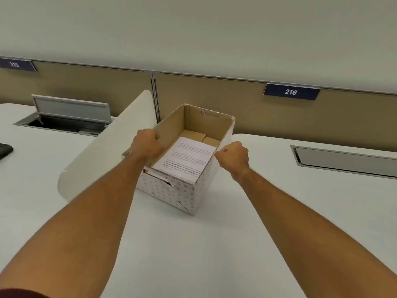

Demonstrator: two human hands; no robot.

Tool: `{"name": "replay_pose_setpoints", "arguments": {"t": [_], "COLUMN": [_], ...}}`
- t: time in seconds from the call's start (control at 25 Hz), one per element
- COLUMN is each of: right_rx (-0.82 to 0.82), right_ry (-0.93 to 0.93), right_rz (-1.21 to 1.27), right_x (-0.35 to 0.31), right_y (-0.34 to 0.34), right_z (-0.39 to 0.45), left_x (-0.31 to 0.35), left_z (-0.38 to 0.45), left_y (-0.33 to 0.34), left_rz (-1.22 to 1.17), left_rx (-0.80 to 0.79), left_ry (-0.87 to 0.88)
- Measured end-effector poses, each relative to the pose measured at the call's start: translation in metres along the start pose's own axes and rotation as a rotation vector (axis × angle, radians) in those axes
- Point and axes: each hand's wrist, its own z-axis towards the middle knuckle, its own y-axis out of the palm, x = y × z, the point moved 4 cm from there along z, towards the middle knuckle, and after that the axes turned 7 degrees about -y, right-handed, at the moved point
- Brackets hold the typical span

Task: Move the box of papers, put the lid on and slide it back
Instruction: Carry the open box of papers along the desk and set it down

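**Head view: both hands grip the open box of papers**

Head camera looks down on a white table (193, 244) where a cardboard box (189, 190), white outside with small pink marks and plain brown inside, stands with no lid on it. It sits near the middle of the table, turned at an angle, its left side close against a white curved divider panel (101, 151). A stack of printed papers (184, 160) lies in the near part of the box; bare brown cardboard shows at the far end, below a handle cut-out (209, 114) in the far wall.

The left hand (148, 143) is closed in a fist over the rim of the box's left wall. The right hand (233, 155) is likewise curled shut on the rim of the right wall. Both forearms reach forward, bare, with a dark red sleeve (21, 293) edge at the lower left corner.

Behind the table runs a tan partition carrying blue number plates reading 215 (15, 64) and 216 (291, 92). A cable hatch (71, 117) on the neighbouring table stands open; another hatch (348, 160) to the right lies shut. No lid is visible.
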Motion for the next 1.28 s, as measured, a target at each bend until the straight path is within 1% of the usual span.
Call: {"name": "replay_pose_setpoints", "arguments": {"t": [0.04, 0.12, 0.28, 0.4, 0.52, 0.68, 0.84, 0.92, 1.0, 1.08, 1.28], "right_rx": [-0.024, -0.020, -0.035, -0.060, -0.062, -0.065, -0.067, -0.076, -0.087, -0.096, -0.078], "right_ry": [0.058, 0.168, 0.249, 0.314, 0.332, 0.300, 0.286, 0.284, 0.284, 0.288, 0.296], "right_rz": [0.059, 0.154, 0.243, 0.294, 0.278, 0.229, 0.154, 0.129, 0.106, 0.092, 0.037], "right_x": [0.001, 0.004, 0.002, 0.002, 0.003, 0.004, 0.010, 0.012, 0.014, 0.016, 0.027], "right_y": [0.007, 0.016, 0.027, 0.027, 0.029, 0.031, 0.018, 0.010, -0.001, -0.015, -0.068], "right_z": [0.005, 0.011, 0.024, 0.033, 0.038, 0.047, 0.052, 0.051, 0.048, 0.044, 0.028], "left_x": [-0.007, -0.019, -0.035, -0.043, -0.045, -0.041, -0.033, -0.025, -0.015, -0.002, 0.038], "left_z": [0.009, 0.023, 0.043, 0.061, 0.076, 0.089, 0.081, 0.075, 0.067, 0.057, 0.026], "left_y": [-0.002, -0.006, -0.004, -0.004, 0.000, -0.004, -0.004, -0.004, -0.005, -0.008, -0.015], "left_rz": [-0.004, 0.006, 0.068, 0.049, 0.045, 0.059, -0.009, -0.028, -0.020, -0.003, 0.031], "left_rx": [0.016, 0.049, 0.043, 0.064, 0.032, -0.041, -0.193, -0.235, -0.236, -0.205, -0.172], "left_ry": [-0.041, -0.129, -0.184, -0.229, -0.248, -0.284, -0.282, -0.259, -0.217, -0.178, -0.107]}}
